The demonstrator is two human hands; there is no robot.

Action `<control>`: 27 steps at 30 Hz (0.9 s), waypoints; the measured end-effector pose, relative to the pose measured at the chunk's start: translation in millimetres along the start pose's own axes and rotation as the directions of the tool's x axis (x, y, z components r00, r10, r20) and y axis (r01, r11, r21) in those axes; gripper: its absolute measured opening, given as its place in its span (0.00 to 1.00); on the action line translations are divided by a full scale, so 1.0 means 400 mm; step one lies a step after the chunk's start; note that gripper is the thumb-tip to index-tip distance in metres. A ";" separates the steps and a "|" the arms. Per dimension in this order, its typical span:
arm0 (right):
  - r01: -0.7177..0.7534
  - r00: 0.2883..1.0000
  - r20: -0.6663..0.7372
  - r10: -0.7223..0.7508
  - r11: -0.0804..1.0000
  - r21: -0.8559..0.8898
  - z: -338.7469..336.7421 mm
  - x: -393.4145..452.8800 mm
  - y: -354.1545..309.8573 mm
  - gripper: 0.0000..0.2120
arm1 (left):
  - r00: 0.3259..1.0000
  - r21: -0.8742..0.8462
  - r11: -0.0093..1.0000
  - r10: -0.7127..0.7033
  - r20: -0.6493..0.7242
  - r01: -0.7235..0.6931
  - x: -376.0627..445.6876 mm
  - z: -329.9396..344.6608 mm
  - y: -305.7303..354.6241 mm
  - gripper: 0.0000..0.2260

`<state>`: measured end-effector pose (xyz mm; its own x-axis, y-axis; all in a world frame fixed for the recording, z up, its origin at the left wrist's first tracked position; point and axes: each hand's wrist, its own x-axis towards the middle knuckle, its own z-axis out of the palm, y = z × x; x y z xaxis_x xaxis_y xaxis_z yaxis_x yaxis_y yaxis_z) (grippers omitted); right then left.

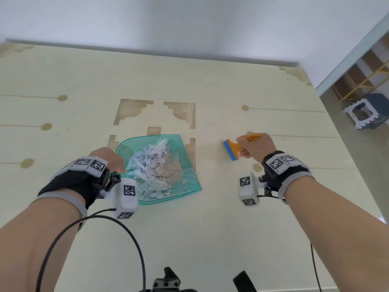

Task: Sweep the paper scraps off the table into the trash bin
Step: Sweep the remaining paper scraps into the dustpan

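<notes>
Right hand point(257, 147) curls round the orange-handled scraper point(233, 149); left hand point(107, 159) grips the translucent teal dustpan point(185, 157), crumpled paper scraps point(154, 165) heaped inside, on the smooth cream table point(189, 239) beneath a white wall point(189, 24).

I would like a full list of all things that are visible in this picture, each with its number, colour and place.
dustpan: one, clear teal, on the table centre, gripped at its near left end by the left hand
paper scraps: one heap, white and grey, inside the dustpan
scraper: one, orange with a blue blade, held above the table, right of the dustpan
table: one, cream with tan patterns, fills most of the view
stool: one, blue and white, on the floor at far right
shelf: one, wooden, behind the stool
left hand: one, holds the dustpan
right hand: one, holds the scraper
</notes>
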<state>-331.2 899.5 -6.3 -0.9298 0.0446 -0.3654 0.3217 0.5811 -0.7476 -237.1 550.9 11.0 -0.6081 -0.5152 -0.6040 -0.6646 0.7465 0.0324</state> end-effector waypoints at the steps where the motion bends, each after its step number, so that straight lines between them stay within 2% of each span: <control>1: -0.009 1.000 -0.016 0.012 0.992 0.127 -0.009 0.006 -0.007 0.06 | 1.000 -0.002 1.000 0.001 0.000 -0.001 0.001 0.000 -0.002 0.14; 2: 0.003 0.997 -0.077 0.013 0.980 0.200 -0.027 0.014 -0.010 0.07 | 1.000 -0.007 1.000 0.002 0.002 -0.002 0.002 0.000 -0.004 0.14; 3: 0.033 0.987 -0.160 -0.002 0.981 0.191 -0.049 0.023 -0.009 0.09 | 1.000 -0.013 1.000 0.001 0.007 -0.001 0.004 0.001 -0.007 0.15; 4: 0.061 0.970 -0.240 -0.034 0.992 0.110 -0.072 0.033 -0.005 0.12 | 1.000 -0.019 1.000 0.003 0.011 -0.003 0.006 0.002 -0.008 0.16; 6: 0.045 0.942 -0.316 -0.112 0.977 -0.210 -0.096 0.044 0.007 0.16 | 1.000 -0.036 0.999 0.005 0.011 -0.004 0.009 0.006 -0.013 0.16; 8: 0.045 0.963 -0.225 -0.151 0.909 -0.415 -0.069 0.026 -0.002 0.18 | 1.000 -0.047 0.999 0.005 0.005 -0.005 0.013 0.009 -0.015 0.16; 11: 0.168 0.983 0.042 -0.177 0.790 -0.590 0.039 -0.006 -0.037 0.17 | 1.000 -0.045 0.999 0.004 0.000 -0.004 0.019 0.012 -0.013 0.16; 13: 0.253 0.968 0.144 -0.207 0.773 -0.582 0.090 -0.021 -0.060 0.17 | 1.000 -0.045 0.999 0.006 -0.001 -0.006 0.020 0.014 -0.012 0.16; 14: 0.265 0.964 0.159 -0.213 0.821 -0.506 0.097 -0.022 -0.071 0.16 | 1.000 -0.048 0.999 0.007 -0.005 -0.007 0.019 0.013 -0.012 0.15; 16: 0.227 0.973 0.099 -0.209 0.946 -0.233 0.082 -0.017 -0.087 0.12 | 1.000 -0.058 0.998 0.014 -0.008 -0.014 0.017 0.012 -0.013 0.14; 17: 0.234 0.972 0.036 -0.231 0.964 -0.129 0.072 -0.015 -0.094 0.10 | 1.000 -0.063 0.998 0.019 -0.006 -0.019 0.014 0.010 -0.014 0.14; 19: 0.296 0.953 -0.021 -0.304 0.939 -0.176 0.072 -0.016 -0.099 0.08 | 1.000 -0.072 0.997 0.026 -0.006 -0.027 0.010 0.008 -0.017 0.13; 21: 0.353 0.935 0.084 -0.344 0.890 -0.288 0.106 -0.033 -0.096 0.09 | 1.000 -0.080 0.996 0.028 -0.011 -0.029 0.009 0.004 -0.024 0.12; 24: 0.395 0.910 0.270 -0.315 0.857 -0.330 0.158 -0.062 -0.083 0.09 | 0.999 -0.078 0.997 0.024 -0.034 -0.026 0.008 -0.005 -0.039 0.11; 26: 0.381 0.903 0.308 -0.298 0.887 -0.261 0.143 -0.073 -0.083 0.08 | 0.998 -0.084 0.996 0.023 -0.052 -0.027 0.008 -0.006 -0.044 0.12; 27: 0.352 0.917 0.265 -0.299 0.918 -0.181 0.122 -0.077 -0.085 0.08 | 0.998 -0.095 0.995 0.025 -0.058 -0.030 0.008 -0.005 -0.044 0.12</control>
<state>-305.0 838.7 3.4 -0.9012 -0.3483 -0.2579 -0.0644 0.6961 -0.7151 -228.2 535.4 10.3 -0.6485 -0.5198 -0.5561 -0.6843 0.7182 0.1266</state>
